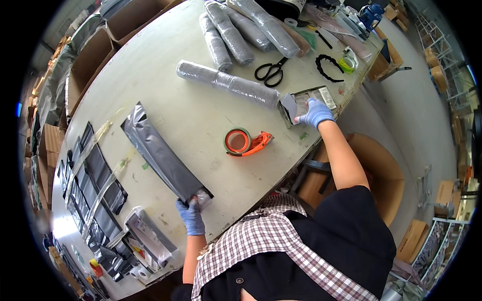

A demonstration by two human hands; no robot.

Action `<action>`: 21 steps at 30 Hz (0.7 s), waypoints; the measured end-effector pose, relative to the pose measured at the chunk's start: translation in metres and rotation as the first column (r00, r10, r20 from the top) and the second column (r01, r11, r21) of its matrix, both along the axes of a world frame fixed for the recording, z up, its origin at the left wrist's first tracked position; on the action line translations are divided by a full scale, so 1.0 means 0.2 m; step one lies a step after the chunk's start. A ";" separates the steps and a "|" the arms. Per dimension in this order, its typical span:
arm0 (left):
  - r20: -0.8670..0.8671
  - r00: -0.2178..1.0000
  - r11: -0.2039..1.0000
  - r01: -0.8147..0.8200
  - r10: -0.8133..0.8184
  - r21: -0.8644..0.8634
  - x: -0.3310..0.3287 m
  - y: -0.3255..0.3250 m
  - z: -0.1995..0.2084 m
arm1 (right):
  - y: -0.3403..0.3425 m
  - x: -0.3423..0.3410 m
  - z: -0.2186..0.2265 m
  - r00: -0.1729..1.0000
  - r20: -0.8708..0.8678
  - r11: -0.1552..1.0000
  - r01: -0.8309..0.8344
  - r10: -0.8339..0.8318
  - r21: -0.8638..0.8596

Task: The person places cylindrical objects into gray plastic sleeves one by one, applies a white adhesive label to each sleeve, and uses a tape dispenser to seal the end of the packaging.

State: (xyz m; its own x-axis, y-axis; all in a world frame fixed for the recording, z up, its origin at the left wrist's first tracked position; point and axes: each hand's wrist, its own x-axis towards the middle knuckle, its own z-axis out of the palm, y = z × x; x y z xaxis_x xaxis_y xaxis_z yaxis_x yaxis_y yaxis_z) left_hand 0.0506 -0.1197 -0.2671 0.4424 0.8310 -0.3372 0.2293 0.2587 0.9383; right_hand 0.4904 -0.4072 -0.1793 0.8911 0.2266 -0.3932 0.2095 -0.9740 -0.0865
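My left hand (191,218), in a blue glove with bare fingertips, grips the near end of a long dark grey plastic mailing bag (163,153). A clear-wrapped end of a roll (203,197) shows at the bag's mouth, beside my fingers. My right hand (316,113), gloved the same way, reaches over a small open box (291,118) of papers or cards. Its thumb and fingers are apart, and a pale card (288,106) leans up beside them. An orange tape dispenser (248,142) lies between my hands.
A grey plastic-wrapped roll (228,84) lies beyond the box, with several more rolls (236,35) behind. Black scissors (271,71) and a black braided band (329,67) are nearby. Several flat dark bags (98,175) lie under clear strips at left, near a plastic bin (148,236).
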 end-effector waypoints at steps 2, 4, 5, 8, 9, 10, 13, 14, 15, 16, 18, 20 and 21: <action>-0.035 0.999 0.994 -0.002 0.006 0.107 0.01 0.03 -0.04 | 0.06 -0.01 0.04 1.000 -0.023 0.998 -0.023 0.022 -0.052; -0.075 0.996 0.960 0.057 -0.038 0.275 0.02 0.05 -0.07 | 0.06 0.01 0.03 0.999 -0.031 0.998 -0.040 0.038 -0.047; -0.083 0.995 0.960 0.081 -0.061 0.268 0.02 0.04 -0.08 | 0.03 0.04 -0.01 0.999 -0.034 0.998 -0.042 0.040 -0.045; -0.055 0.995 0.962 0.096 -0.085 0.257 0.01 0.05 -0.12 | -0.06 0.12 -0.05 0.994 -0.097 0.998 -0.041 0.045 0.040; -0.019 0.997 0.962 0.081 -0.079 0.262 0.00 0.06 -0.15 | -0.08 0.12 -0.06 0.999 -0.043 0.998 -0.015 0.017 0.055; 0.014 0.997 0.961 0.066 -0.072 0.267 -0.01 0.07 -0.17 | -0.07 0.10 -0.05 1.000 0.007 0.997 0.010 -0.010 0.073; 0.011 0.997 0.959 0.069 -0.075 0.275 -0.04 0.08 -0.19 | -0.02 0.07 -0.01 0.999 0.003 0.998 0.037 -0.038 0.053; -0.006 0.997 0.958 0.079 -0.080 0.276 -0.03 0.08 -0.18 | 0.00 0.06 -0.02 1.000 0.018 1.000 -0.004 0.004 0.007; 0.001 0.997 0.958 0.072 -0.075 0.277 -0.03 0.08 -0.17 | 0.02 0.05 -0.01 0.998 0.032 0.998 -0.046 0.047 -0.040; 0.008 0.997 0.959 0.066 -0.071 0.276 -0.01 0.06 -0.14 | 0.02 0.05 0.00 1.000 0.011 0.999 -0.021 0.021 -0.027; 0.016 0.998 0.960 0.059 -0.066 0.274 0.01 0.05 -0.13 | -0.04 0.10 -0.07 1.000 0.012 0.998 -0.007 0.006 0.057; 0.023 0.998 0.960 0.049 -0.057 0.274 0.00 0.05 -0.13 | -0.05 0.12 -0.06 0.999 0.002 0.994 0.045 -0.046 0.103; 0.010 0.998 0.959 0.059 -0.064 0.276 0.00 0.05 -0.14 | -0.06 0.14 -0.07 0.999 0.007 0.992 0.036 -0.037 0.120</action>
State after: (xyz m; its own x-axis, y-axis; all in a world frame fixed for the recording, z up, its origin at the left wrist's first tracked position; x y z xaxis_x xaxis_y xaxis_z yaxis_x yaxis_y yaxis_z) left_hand 0.0499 -0.1089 -0.2946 0.4995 0.8616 -0.0902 0.2187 -0.0246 0.9755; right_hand 0.5182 -0.4189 -0.1935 0.9032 0.2388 -0.3567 0.1752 -0.9637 -0.2016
